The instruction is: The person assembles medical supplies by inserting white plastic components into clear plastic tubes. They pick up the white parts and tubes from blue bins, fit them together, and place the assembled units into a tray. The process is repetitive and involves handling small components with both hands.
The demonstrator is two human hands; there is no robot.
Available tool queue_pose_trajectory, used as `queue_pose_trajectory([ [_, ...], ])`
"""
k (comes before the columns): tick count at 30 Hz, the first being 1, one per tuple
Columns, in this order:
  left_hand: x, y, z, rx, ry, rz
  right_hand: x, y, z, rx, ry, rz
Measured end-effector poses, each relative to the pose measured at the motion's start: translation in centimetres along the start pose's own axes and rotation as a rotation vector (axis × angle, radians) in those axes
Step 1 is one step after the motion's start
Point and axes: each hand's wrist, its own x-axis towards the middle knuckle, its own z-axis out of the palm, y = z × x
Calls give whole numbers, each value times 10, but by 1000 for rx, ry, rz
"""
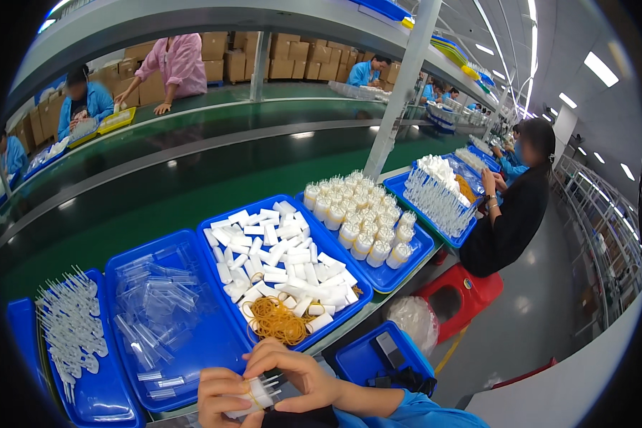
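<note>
Two hands point(303, 374) point(217, 392); one white bundle point(260, 394) held — banded in yellow.

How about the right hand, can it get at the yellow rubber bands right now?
Probably yes: the rubber bands lie uncovered just beyond the right hand, though its fingers are busy with the white bundle.

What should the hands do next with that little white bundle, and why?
Probably straighten the yellow band with the right hand while the left hand steadies the white bundle. The band lies across it, both hands are on it, and banded bundles stand in the blue tray.
</note>
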Motion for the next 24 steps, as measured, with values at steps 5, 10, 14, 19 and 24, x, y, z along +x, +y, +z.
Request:
queue_pose_trajectory([
  [5,9,-3,28,8,-42,-192,-10,-17,-19,-288,195,20],
  [10,11,10,7,94,55,-300,-16,-48,-152,-701,977,-99],
  [14,7,4,-14,219,96,-306,-82,-51,-324,-1383,1327,80],
  [19,26,10,-47,420,18,-225,-190,-21,-478,-1110,920,370],
  [24,13,39,-137,1001,218,-349,-147,-6,-488,-1051,857,556],
])
